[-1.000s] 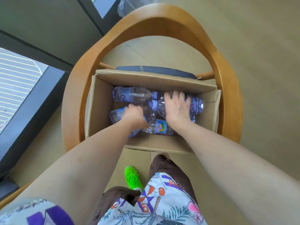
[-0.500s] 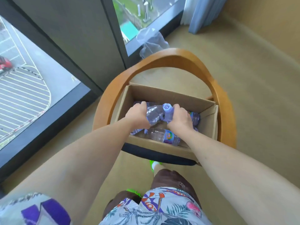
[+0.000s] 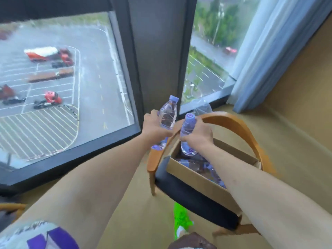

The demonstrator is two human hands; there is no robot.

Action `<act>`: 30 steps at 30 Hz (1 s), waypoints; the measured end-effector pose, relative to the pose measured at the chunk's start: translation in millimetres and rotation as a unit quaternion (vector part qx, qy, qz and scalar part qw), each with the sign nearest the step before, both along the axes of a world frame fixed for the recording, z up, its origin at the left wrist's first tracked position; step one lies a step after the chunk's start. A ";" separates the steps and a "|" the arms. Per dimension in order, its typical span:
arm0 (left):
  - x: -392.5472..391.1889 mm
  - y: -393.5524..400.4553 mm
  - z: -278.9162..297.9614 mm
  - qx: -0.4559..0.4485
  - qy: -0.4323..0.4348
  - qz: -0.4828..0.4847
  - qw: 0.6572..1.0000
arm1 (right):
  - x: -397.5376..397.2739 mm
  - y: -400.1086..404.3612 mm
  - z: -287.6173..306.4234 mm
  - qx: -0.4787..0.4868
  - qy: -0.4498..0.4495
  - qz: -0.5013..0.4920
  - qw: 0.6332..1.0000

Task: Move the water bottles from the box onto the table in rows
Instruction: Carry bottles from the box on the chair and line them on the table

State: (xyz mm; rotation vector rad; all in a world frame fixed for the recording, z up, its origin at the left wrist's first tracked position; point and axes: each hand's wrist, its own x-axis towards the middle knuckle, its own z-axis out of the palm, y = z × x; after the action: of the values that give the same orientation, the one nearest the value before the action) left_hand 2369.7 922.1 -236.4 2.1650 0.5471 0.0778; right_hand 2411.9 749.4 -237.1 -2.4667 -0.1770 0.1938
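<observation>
Left hand (image 3: 154, 128): fingers wrapped round one water bottle (image 3: 168, 115), cap up, lifted clear of the cardboard box (image 3: 195, 178).
Right hand (image 3: 197, 135): fingers round a second bottle (image 3: 186, 133), base just above the box.
Box — on a wooden armchair (image 3: 233, 123); more bottles inside, apparently lying flat, blurred.
Desk: not in view.
Risk — a bottle could knock the chair's curved rail and slip.

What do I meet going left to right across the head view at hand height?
Window → left hand → bottle it holds → bottle in the right hand → right hand → chair backrest → curtain.
</observation>
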 end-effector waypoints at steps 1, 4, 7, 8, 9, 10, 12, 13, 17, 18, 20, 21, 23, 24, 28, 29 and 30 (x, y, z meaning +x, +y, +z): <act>-9.7 15.5 9.4 0.004 -0.010 0.022 1.000 | -4.3 17.5 8.2 0.007 -0.006 0.021 1.000; -41.2 63.9 34.3 -0.016 -0.028 0.094 0.995 | -16.5 75.0 27.8 0.027 -0.014 0.087 0.996; -77.0 111.3 54.1 -0.020 -0.041 0.181 0.982 | -27.7 136.0 41.3 0.049 -0.024 0.172 0.984; -90.2 126.0 59.2 -0.014 -0.044 0.211 0.976 | -31.8 156.6 45.4 0.055 -0.029 0.201 0.978; -104.4 139.9 63.6 -0.006 -0.047 0.240 0.970 | -36.6 177.1 49.4 0.061 -0.031 0.231 0.971; -120.2 153.4 67.3 0.002 -0.050 0.268 0.962 | -43.0 197.8 53.4 0.066 -0.033 0.260 0.963; -156.2 177.2 72.8 0.014 -0.053 0.328 0.943 | -60.6 238.0 58.6 0.075 -0.047 0.321 0.943; -175.9 186.6 74.9 0.015 -0.053 0.361 0.931 | -72.3 256.6 60.2 0.078 -0.055 0.350 0.932; -264.1 206.6 80.0 0.023 -0.070 0.491 0.868 | -138.0 318.7 63.7 0.097 -0.039 0.461 0.881; -288.2 206.3 80.1 0.030 -0.070 0.519 0.851 | -158.5 330.5 63.6 0.100 -0.032 0.489 0.866; -340.1 200.9 79.5 0.038 -0.074 0.574 0.815 | -204.9 348.9 63.3 0.109 -0.013 0.545 0.831; -366.9 195.6 79.3 0.045 -0.079 0.602 0.793 | -230.1 355.1 63.5 0.111 -0.002 0.572 0.813; -421.8 181.7 79.1 0.063 -0.093 0.656 0.746 | -282.9 362.0 64.9 0.114 0.014 0.622 0.774; -449.5 173.0 79.6 0.069 -0.102 0.682 0.721 | -310.5 363.1 66.0 0.116 0.019 0.646 0.754; -556.5 128.7 80.2 0.084 -0.132 0.754 0.639 | -422.8 354.2 71.5 0.134 0.035 0.728 0.672; -583.5 114.9 81.4 0.091 -0.129 0.769 0.619 | -452.4 348.8 73.5 0.131 0.034 0.745 0.653; -610.2 100.2 83.2 0.094 -0.124 0.784 0.601 | -481.8 342.2 75.6 0.129 0.032 0.763 0.633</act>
State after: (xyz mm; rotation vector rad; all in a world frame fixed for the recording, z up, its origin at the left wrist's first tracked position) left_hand 1759.5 1022.3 -153.1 1.0946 2.1366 1.3856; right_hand 1930.1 1091.6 -161.5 -1.3441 -2.0434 0.8485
